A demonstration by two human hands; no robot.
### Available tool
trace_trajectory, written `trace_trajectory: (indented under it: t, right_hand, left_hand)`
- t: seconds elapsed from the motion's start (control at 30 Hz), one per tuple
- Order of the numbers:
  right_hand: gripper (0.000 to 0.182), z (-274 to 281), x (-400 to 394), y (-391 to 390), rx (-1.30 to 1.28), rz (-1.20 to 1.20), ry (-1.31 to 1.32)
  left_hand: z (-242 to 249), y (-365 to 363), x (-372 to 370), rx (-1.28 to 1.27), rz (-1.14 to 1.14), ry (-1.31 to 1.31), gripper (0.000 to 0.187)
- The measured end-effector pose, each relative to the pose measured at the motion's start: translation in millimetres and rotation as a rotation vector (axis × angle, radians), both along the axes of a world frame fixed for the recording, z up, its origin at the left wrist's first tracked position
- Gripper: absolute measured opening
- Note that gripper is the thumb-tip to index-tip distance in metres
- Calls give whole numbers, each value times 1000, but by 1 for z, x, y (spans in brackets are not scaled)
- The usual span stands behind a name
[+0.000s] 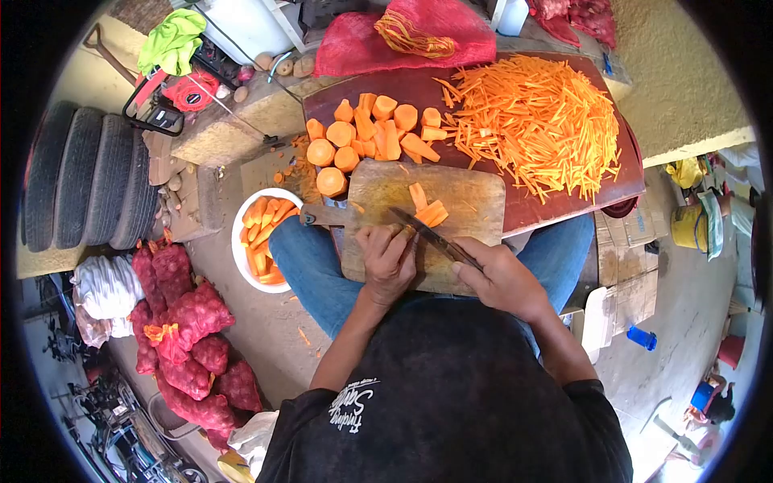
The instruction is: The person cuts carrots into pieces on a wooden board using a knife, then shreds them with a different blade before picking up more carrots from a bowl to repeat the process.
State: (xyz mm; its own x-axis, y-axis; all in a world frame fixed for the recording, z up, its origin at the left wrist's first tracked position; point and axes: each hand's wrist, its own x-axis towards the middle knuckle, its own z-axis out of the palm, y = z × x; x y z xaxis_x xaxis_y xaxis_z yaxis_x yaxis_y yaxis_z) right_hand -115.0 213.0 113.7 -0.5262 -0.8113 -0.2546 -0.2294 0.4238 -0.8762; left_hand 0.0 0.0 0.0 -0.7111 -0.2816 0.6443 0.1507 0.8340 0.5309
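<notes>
Head view: right hand [506, 278] grips the knife [440, 242]; left hand [388, 262] curls, hold unclear; firm, likely slick carrot pieces [432, 214] suit side pinching.

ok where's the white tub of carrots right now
In the head view, the white tub is down on the person's left, beside the left knee in blue jeans and near the cutting board's handle.

Stacked black tires [88, 177] leaning by the left wall; gray concrete floor [688, 282] showing dirt; yellowish wall [684, 72] standing upper right; flattened cardboard [632, 282] lying right of the surface [564, 211]; bright light flooding lower right.
</notes>
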Motion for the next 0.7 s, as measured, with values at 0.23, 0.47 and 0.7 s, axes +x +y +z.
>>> trace_trajectory:
  t: [0.23,0.47,0.7]
  right_hand:
    - [26,12,-2,2,-67,-35,-47]
    - [25,2,-1,7,-89,-94,11]
    - [26,-1,5,21,-42,-10,44]
  left_hand:
    - [6,2,-3,0,0,-17,26]
    - [8,2,-3,32,13,-52,23]
    - [7,0,5,154,66,-128,20]
